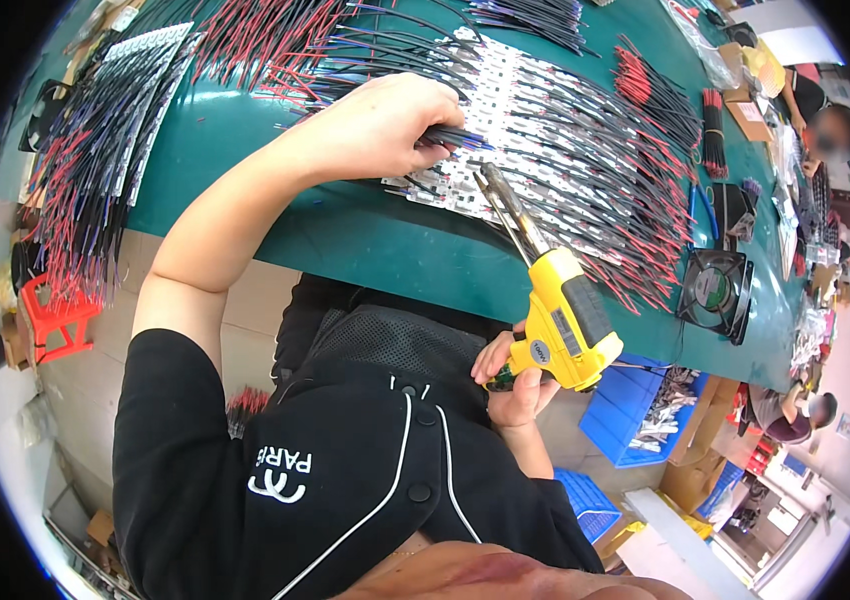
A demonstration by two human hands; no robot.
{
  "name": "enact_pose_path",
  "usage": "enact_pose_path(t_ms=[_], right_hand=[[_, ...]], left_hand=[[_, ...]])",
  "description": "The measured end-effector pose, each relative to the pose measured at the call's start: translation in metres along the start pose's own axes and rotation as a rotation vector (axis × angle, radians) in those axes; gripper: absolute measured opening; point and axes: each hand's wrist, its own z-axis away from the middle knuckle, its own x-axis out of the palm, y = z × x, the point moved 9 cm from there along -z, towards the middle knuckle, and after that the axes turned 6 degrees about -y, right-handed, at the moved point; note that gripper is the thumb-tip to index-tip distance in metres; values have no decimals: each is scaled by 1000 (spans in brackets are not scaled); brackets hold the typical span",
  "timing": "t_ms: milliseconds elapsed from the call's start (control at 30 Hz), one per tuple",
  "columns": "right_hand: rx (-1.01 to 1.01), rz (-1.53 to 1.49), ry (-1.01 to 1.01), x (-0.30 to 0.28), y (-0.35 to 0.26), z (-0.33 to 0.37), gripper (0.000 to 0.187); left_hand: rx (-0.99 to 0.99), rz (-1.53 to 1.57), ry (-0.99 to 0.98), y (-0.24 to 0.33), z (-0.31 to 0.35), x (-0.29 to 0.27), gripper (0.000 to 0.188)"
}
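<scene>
Yellow-and-black plastic soldering gun (pixel 570 315) sits right of ctr, over the near edge of the green worktop (pixel 375 245); long axis runs diag., lower R to upper L, metal tip pointing away from the person, toward the wire ends. Can't tell if the tip touches anything. R hand (pixel 520 388) has its fingers wrapped round the gun's grip, low, in front of the torso. L hand (pixel 400 125), up over the worktop, has fingers pinched tog. on a small bunch of thin black and blue wires (pixel 460 138), ends facing R, just above the gun tip. Under & beside: flat white circuit-board panels (pixel 490 85) w/ rows of black and red wires (pixel 585 170) attached.

Containers: blue plastic crate (pixel 607 432), below the worktop's R side, w/ slim white/grey pieces (pixel 660 415) inside; brown cardboard box (pixel 713 420) next to it; 2nd blue plastic basket (pixel 590 508) lower down, contents unclear.
</scene>
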Motion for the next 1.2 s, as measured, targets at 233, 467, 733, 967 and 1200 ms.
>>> enact_pose_path(t_ms=[233, 467, 733, 967, 1200], right_hand=[[8, 12, 2, 1, 2, 0, 52], [-17, 16, 19, 3, 0, -3, 51], [-22, 26, 11, 4, 2, -5, 48], [-16, 29, 14, 4, 4, -4, 48], [13, 35, 17, 5, 5, -3, 50]], left_hand=[[25, -52, -10, 6, 0, 0, 23], [-4, -33, 30, 2, 2, 0, 22], [10, -66, -2, 10, 2, -1, 24], [11, -91, -44, 11, 1, 2, 25], [35, -116, -63, 12, 1, 4, 27]])
